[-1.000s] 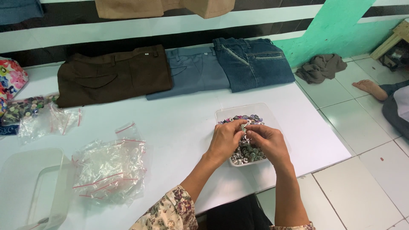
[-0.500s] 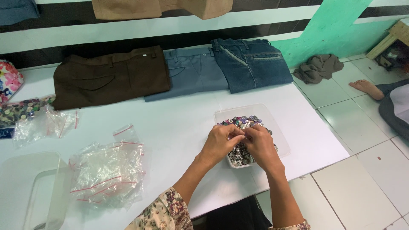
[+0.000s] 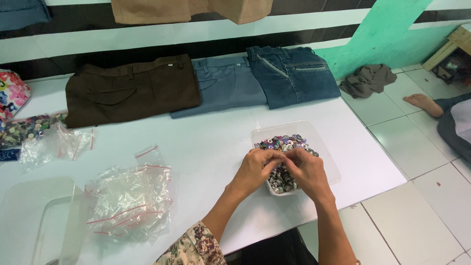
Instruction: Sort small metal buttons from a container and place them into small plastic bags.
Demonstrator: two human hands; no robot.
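In the head view, we are looking down at our left hand [image 3: 255,169] and right hand [image 3: 306,172], meeting just right of the frame's centre over a clear plastic tub [image 3: 324,142] heaped with small metal buttons [image 3: 284,145]. The fingers of both hands are curling inward with tips touching, seemingly pinching something small between them, though we cannot tell what it is. The buttons are lying directly beneath and just beyond the fingertips, toward the top of the frame, both hands equally near; the tub's long axis is running roughly from lower left to upper right. It is sitting on the white table [image 3: 206,147]. At lower left a pile of small clear zip bags [image 3: 130,201] is lying, with an empty clear container [image 3: 34,216] beside it. Along the table's upper edge, brown trousers [image 3: 130,88], grey trousers [image 3: 221,83] and blue jeans [image 3: 292,73] are lying folded.
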